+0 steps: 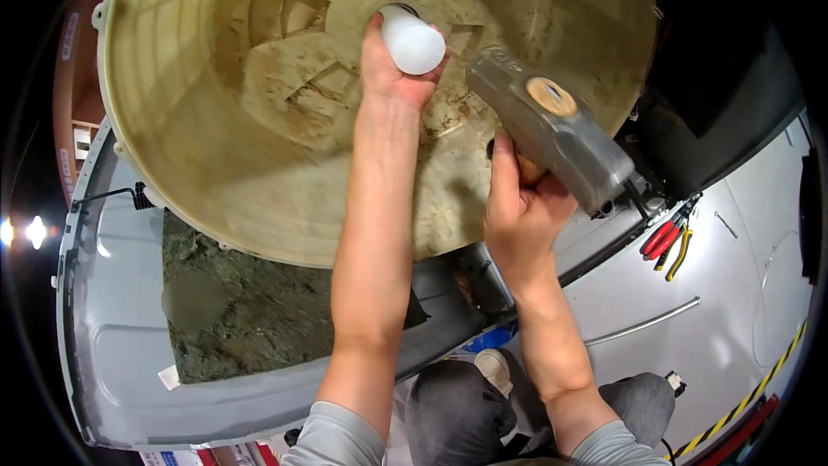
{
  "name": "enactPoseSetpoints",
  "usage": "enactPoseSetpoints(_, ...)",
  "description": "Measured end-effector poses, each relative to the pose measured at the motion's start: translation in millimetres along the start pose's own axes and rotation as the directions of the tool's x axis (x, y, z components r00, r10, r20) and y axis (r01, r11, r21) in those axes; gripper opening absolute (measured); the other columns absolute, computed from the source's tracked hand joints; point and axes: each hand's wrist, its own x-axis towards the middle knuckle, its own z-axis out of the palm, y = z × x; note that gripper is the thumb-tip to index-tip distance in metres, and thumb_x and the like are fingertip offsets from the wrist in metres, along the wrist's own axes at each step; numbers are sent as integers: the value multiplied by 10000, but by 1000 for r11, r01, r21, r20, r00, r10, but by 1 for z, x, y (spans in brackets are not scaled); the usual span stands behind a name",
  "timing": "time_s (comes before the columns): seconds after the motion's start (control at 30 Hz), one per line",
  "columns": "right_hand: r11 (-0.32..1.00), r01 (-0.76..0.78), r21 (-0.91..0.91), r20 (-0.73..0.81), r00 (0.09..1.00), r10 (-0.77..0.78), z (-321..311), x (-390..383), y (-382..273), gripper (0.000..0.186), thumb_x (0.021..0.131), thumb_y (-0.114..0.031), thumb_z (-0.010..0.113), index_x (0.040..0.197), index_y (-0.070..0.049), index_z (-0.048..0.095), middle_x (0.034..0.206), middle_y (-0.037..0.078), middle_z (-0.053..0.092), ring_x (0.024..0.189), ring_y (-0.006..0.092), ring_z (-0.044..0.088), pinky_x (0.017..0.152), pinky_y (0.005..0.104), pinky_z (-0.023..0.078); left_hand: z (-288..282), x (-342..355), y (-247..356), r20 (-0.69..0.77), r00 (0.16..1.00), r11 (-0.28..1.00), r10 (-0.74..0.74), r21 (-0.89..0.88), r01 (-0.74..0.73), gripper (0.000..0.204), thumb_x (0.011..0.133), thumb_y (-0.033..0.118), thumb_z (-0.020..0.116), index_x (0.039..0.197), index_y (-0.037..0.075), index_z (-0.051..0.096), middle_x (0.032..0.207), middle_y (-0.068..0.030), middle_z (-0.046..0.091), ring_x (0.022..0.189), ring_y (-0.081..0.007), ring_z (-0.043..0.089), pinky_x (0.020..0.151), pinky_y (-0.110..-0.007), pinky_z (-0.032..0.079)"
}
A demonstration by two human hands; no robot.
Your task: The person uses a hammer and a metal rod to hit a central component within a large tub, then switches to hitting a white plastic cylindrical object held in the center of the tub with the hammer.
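My left hand (397, 82) is wrapped round a thick white plastic rod (414, 45). The rod's far end meets the dark-edged hub at the centre of a big yellowed plastic tub (285, 164), whose inside is stained brown. To the right, my right hand (528, 216) grips a hammer (595, 151) close under its head. The hammer's heavy grey metal head shows the end of the wooden handle in its eye. It is raised in front of the tub, apart from the rod. Most of the handle is hidden behind the head and my fingers.
Under the tub lies a grey metal panel (129, 354) with a dark green textured sheet (250, 328) on it. Pliers with red handles (661, 240), yellow-black pliers (680, 255), a metal tube (642, 324) and a screw (725, 224) lie on the floor at the right.
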Motion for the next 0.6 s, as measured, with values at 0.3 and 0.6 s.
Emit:
enactPoseSetpoints(0.3,987,-69,-144,115,990,86,18,9,17,148,741,2,547,884,26,579,822,149,601,687,306,591,613,358,469,-5,8,3,47,999,998,19,-65,-16,402,905,405,343,1011,26,426,790,-181,537,693,-309,546,615,-413,486)
enactPoseSetpoints(0.6,943,-50,-329,171,979,111,23,18,12,96,733,-5,572,826,21,571,722,155,589,662,330,585,577,384,453,-3,13,15,228,971,994,-69,-68,86,380,919,366,301,1004,16,422,820,-189,524,692,-306,539,615,-425,498)
